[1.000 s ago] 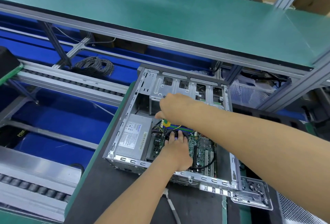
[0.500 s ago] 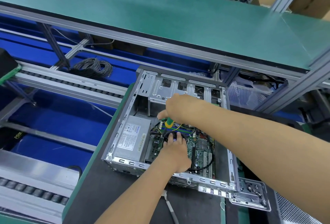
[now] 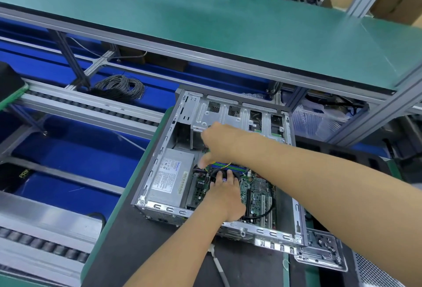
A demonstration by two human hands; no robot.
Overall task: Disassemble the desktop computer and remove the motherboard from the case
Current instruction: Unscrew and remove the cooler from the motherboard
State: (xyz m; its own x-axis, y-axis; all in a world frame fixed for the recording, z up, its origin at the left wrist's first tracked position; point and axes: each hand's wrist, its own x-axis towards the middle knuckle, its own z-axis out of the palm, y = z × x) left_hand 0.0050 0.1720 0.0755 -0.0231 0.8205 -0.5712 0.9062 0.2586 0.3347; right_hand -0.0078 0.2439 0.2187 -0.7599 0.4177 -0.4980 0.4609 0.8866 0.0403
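Observation:
An open grey desktop case (image 3: 159,206) lies on its side on a black mat. Inside it are the green motherboard (image 3: 258,193), a silver power supply (image 3: 170,177) at the left and a metal drive cage (image 3: 228,113) at the far end. My left hand (image 3: 225,195) reaches in from the near side, its fingers curled over the round black CPU fan (image 3: 213,176). My right hand (image 3: 225,142) hovers over the memory slots, blurred, closed around a screwdriver whose green handle barely shows.
A loose metal bracket (image 3: 319,250) lies at the case's near right corner, and a white cable (image 3: 219,266) runs in front. A green shelf (image 3: 228,35) overhangs the far end. At left are roller conveyors (image 3: 45,248) and a grey wire coil (image 3: 118,86).
My right hand has shifted slightly above the memory slots and its thumb now points down. The green and yellow handle seen under it before is almost hidden. My left hand stays on the fan.

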